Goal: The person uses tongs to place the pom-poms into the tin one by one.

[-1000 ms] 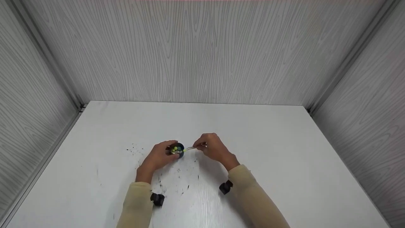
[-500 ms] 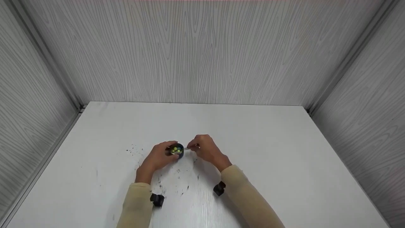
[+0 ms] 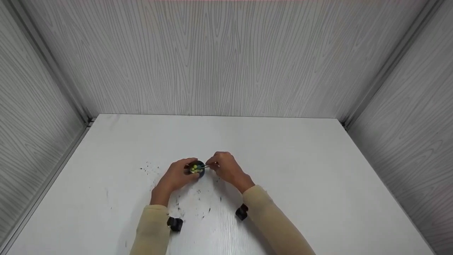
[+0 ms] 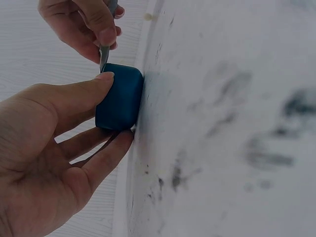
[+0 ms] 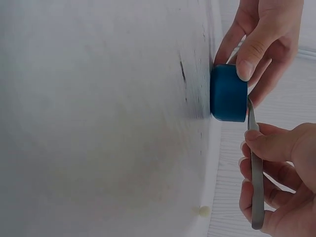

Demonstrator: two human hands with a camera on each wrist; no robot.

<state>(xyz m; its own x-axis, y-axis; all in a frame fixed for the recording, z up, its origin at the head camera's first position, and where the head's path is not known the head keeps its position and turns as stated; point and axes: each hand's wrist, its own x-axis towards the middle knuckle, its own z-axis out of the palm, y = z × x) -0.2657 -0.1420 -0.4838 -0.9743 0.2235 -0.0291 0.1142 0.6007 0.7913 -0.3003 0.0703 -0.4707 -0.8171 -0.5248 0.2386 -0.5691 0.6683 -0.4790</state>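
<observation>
A small round blue cup point(image 4: 121, 98) stands on the white table. Several yellow-green and bluish beads point(image 3: 195, 169) show inside it in the head view. My left hand point(image 3: 176, 175) holds the cup from the left, thumb on the near side and fingers around the far side. On the right, my right hand point(image 3: 228, 168) pinches a pair of metal tweezers point(image 5: 256, 182) between thumb and fingers. The tweezers' tips reach over the cup's right rim, among the beads in the head view. In both wrist views the cup's wall hides its contents.
A pale bead point(image 5: 204, 211) lies on the table beside the right hand. Dark smudges and specks point(image 3: 178, 205) mark the white tabletop point(image 3: 283, 159) around the left hand and in front of the cup. Grey wood-grain panels point(image 3: 226, 60) close the table at the back and both sides.
My right hand has moved left, bringing the tweezers' tips over the cup. The yellow-green bead at their tips a second ago no longer shows outside the rim. My left hand keeps its place.
</observation>
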